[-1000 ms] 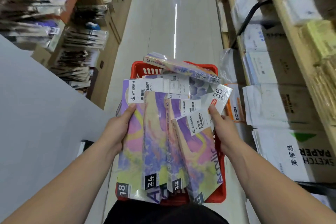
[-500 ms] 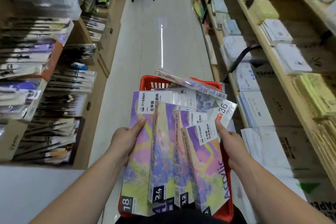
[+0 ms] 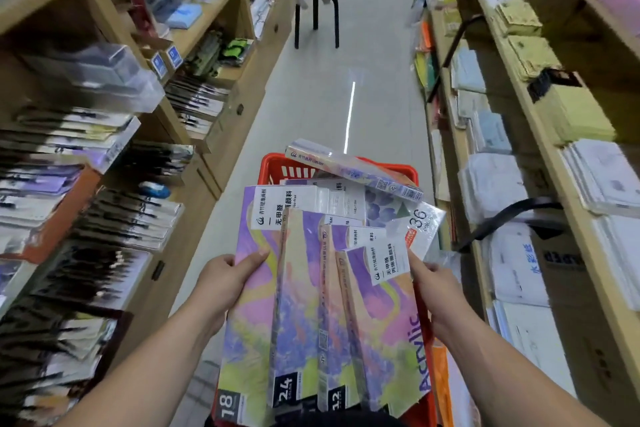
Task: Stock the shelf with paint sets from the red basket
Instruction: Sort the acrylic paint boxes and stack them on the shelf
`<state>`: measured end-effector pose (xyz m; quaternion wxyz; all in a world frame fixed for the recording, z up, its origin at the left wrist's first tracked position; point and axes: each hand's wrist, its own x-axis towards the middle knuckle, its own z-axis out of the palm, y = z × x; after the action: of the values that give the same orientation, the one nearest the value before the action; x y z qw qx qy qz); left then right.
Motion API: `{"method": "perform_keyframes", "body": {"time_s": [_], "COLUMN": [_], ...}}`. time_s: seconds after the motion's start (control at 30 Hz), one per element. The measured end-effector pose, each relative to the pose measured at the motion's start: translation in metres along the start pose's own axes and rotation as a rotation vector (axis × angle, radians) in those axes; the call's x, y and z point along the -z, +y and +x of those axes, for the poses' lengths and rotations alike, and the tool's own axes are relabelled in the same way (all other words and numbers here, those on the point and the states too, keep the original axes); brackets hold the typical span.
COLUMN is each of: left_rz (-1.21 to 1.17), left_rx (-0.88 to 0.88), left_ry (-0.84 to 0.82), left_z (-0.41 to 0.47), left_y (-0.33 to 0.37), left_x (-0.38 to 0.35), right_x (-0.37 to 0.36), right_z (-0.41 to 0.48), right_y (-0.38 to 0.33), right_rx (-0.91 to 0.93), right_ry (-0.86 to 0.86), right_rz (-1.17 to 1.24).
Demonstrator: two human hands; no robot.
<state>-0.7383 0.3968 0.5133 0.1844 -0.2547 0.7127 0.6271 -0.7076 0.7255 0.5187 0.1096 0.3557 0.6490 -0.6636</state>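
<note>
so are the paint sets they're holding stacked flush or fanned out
Fanned out. The paint sets overlap, the 18, 24 and 12 labels side by side; the left hand and right hand grip the outer edges.

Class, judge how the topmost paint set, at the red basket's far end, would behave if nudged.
Its glossy wrap suggests the paint set slides easily. Perched tilted over the red basket, it may tip off. Straight edges suggest stiffness.

A black stool (image 3: pixel 316 10) stands at the far end of the aisle ahead of me, on a pale tiled floor (image 3: pixel 304 107) crossed by a thin streak of reflected light (image 3: pixel 349 118). On my left are blurred packs of paintbrushes (image 3: pixel 128 218). On my right are stacks of white paper pads (image 3: pixel 491 180), with yellow pads (image 3: pixel 571 114) higher up and a black strap (image 3: pixel 502 220) nearby.
</note>
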Motion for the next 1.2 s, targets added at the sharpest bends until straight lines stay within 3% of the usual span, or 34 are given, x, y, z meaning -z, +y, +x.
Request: {"method": "perform_keyframes", "body": {"time_s": [0.3, 0.9, 1.2], "left_rz": [-0.072, -0.029, -0.053], "left_rx": [0.044, 0.045, 0.039], "left_ry": [0.045, -0.132, -0.026], "left_z": [0.139, 0.525, 0.702], "left_y": [0.122, 0.415, 0.551], "left_x": [-0.067, -0.114, -0.173], "right_x": [-0.018, -0.142, -0.185], "right_z": [0.169, 0.480, 0.695], "right_y": [-0.122, -0.412, -0.556], "right_rx": [-0.048, 0.001, -0.007], "right_ry": [-0.028, 0.064, 0.025], "right_rz": [-0.002, -0.012, -0.043]}}
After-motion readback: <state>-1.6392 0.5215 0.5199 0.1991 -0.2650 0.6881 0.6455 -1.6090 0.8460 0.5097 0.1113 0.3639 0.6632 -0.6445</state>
